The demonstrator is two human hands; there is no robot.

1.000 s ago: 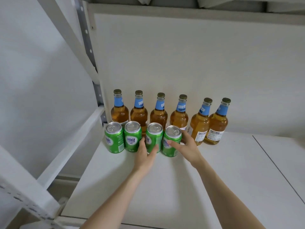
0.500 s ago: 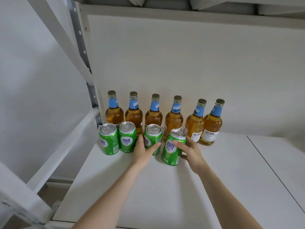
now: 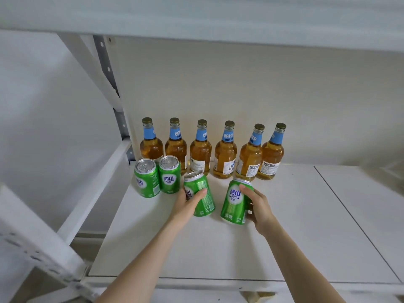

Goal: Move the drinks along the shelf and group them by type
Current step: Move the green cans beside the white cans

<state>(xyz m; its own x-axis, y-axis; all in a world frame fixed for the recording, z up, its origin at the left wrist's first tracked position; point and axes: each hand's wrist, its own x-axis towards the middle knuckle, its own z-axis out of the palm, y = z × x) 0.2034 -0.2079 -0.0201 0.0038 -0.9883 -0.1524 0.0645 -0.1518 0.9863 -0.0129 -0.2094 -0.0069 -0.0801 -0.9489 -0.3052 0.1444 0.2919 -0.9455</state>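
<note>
Several amber bottles (image 3: 225, 154) with blue neck labels stand in a row along the back wall of the white shelf (image 3: 295, 226). Two green cans (image 3: 157, 178) stand side by side at the front left of that row. My left hand (image 3: 185, 204) grips a third green can (image 3: 202, 196), tilted and pulled toward me. My right hand (image 3: 258, 206) grips a fourth green can (image 3: 235, 202), also tilted and off its old place. The two held cans are a little apart from each other.
A white upright and slanted brace (image 3: 105, 88) frame the shelf's left end, with a drop beyond the left edge. The upper shelf (image 3: 196, 20) hangs overhead. A seam (image 3: 349, 215) splits the shelf board; the right part lies bare.
Both hands closed round the two right-hand cans and drew them out of the can row toward me, tilting them. The other two cans and the bottles stayed put.
</note>
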